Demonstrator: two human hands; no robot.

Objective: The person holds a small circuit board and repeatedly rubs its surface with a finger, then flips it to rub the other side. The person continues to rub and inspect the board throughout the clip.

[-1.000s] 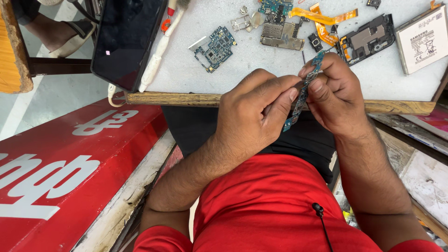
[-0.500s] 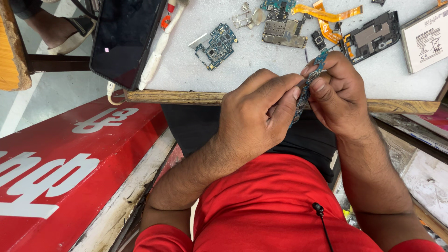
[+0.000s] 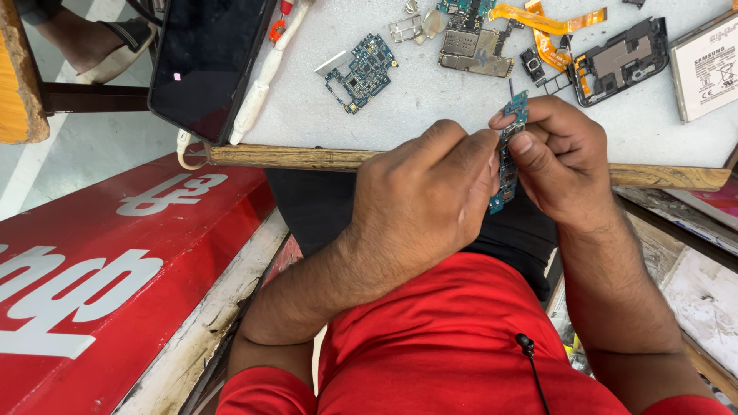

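White and slightly speckled, the surface (image 3: 430, 115) fills the top of the view, edged along its near side by a worn wooden strip (image 3: 307, 157). Both hands meet just in front of that edge, over the person's lap. The left hand (image 3: 427, 204) is curled, its fingers and thumb pinching the left side of a narrow blue circuit board (image 3: 509, 157). The right hand (image 3: 561, 157) grips the same board from the other side, thumb pressed against its face and forefinger hooked over its upper end. The board stands nearly upright between them, its top tip poking above the fingers and its lower end showing below the left thumb.

On the surface beyond the hands lie loose phone parts: a larger blue circuit board (image 3: 360, 71), a grey metal shield piece (image 3: 475, 52), an orange flex cable (image 3: 550, 21), a small camera module (image 3: 532, 63), and a black frame section (image 3: 619, 58). A flat battery (image 3: 706, 69) sits at the far right edge. At the left, a dark phone (image 3: 206, 65) lies screen up, with a white cable (image 3: 261, 84) running alongside it.

A red sign panel (image 3: 100, 261) with white lettering leans at lower left. The person wears a red shirt (image 3: 430, 346), with a small black clip microphone (image 3: 525, 342) on it.
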